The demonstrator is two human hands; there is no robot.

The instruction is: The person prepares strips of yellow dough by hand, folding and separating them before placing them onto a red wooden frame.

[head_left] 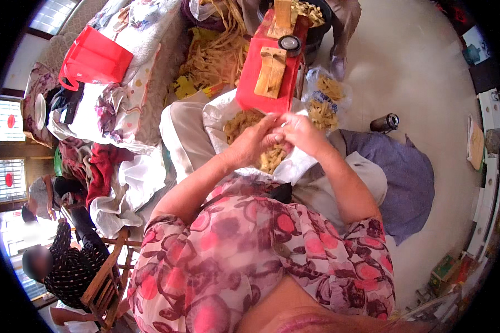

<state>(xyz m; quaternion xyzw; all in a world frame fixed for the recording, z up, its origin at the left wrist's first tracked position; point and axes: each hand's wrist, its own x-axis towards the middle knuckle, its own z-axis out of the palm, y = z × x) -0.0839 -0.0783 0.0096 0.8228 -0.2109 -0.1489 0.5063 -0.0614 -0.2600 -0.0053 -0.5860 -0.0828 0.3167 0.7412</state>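
My left hand (254,141) and my right hand (301,133) meet in front of me, above a white sack (214,115) spread over my lap. The fingers of both are curled in and touch each other; my right hand is slightly smeared by motion. Whatever lies between the fingertips is too small and blurred to make out. Inside the sack, below the hands, is a heap of yellowish-brown strips (272,159) that look like dried food. Just beyond my fingers stands a red-topped bench (249,89) carrying a wooden block (270,75).
A dark bucket (329,25) of pale pieces stands behind the bench, beside another person's leg (345,30). Strips fill clear bags (344,100) on the floor. A dark cup (384,122) lies to the right. At left are a bed with a red bag (103,58) and a wooden chair (103,280).
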